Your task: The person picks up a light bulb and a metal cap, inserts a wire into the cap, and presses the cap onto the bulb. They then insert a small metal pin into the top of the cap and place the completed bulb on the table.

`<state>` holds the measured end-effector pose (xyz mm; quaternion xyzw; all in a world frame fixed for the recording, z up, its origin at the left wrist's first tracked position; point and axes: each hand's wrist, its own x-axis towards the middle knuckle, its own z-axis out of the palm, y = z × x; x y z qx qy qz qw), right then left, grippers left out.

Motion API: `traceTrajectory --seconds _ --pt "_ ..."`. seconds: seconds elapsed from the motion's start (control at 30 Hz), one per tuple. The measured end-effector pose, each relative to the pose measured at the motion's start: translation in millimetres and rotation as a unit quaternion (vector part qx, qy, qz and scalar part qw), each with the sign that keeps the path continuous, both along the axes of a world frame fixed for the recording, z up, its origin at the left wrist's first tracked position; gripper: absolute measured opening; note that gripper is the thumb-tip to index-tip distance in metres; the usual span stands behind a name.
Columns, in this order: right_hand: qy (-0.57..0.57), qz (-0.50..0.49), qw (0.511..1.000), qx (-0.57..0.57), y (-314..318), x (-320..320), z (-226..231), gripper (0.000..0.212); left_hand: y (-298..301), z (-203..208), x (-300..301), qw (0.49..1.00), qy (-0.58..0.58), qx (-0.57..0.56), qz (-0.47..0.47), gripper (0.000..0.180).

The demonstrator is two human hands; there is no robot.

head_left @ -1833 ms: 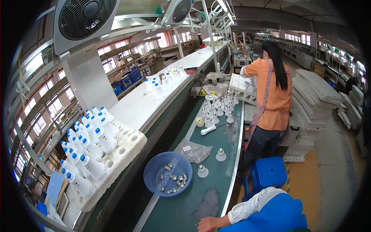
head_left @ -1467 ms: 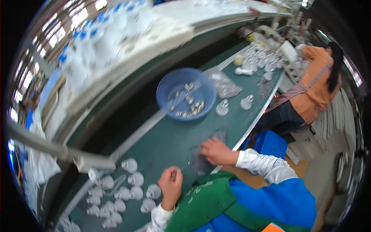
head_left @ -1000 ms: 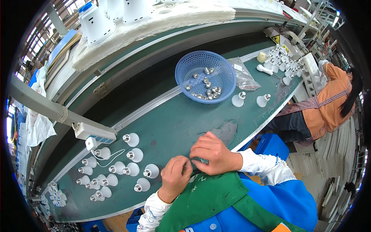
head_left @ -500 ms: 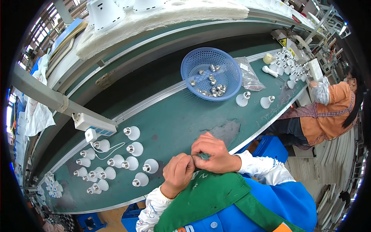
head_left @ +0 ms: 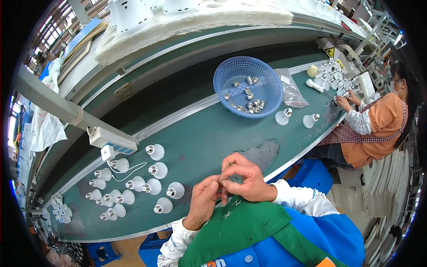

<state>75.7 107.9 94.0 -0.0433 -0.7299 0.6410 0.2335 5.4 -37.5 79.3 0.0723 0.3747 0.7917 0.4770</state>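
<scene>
My left hand [head_left: 203, 201] and my right hand [head_left: 248, 179] meet in front of my green apron [head_left: 240, 224], over the near edge of the bench. Fingertips of both are pinched together. Whatever they hold is too small or too hidden to make out. Left of my hands stand several white bulb housings with metal screw caps, the nearest being a bulb housing [head_left: 176, 190]. Beyond my hands sits a blue plastic basket [head_left: 218, 84] with several loose metal screw caps [head_left: 255, 106] in it.
Two more bulb housings [head_left: 283, 117] stand right of the basket, near a clear plastic bag [head_left: 293, 91]. A power strip [head_left: 111, 140] with a white plug and cable is at the left. A co-worker [head_left: 384, 120] in orange handles parts at the far right.
My fingers have shifted slightly, with the left fingers straighter and both hands still together. The co-worker's hands now reach onto the bench. The whole view has moved a little.
</scene>
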Motion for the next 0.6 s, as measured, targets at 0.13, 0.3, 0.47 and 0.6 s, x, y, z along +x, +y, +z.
traceTrajectory --seconds 0.13,0.3,0.47,0.6 --pt "0.002 0.018 0.997 0.081 2.1 3.9 -3.2 0.011 -7.3 -9.9 1.9 0.998 -0.045 0.002 -0.047 0.022" --pt "0.034 0.075 0.980 0.182 8.1 6.0 -2.0 0.014 -14.2 -10.5 7.6 0.991 -0.094 -0.013 -0.096 0.016" --pt "0.047 0.122 0.963 0.235 9.9 3.3 -2.1 0.014 -24.6 -17.9 9.6 0.993 -0.060 -0.033 -0.091 0.016" --pt "0.042 0.146 0.960 0.236 7.4 1.2 -5.8 0.015 -28.2 -23.0 10.1 0.994 -0.067 -0.034 -0.078 0.015"
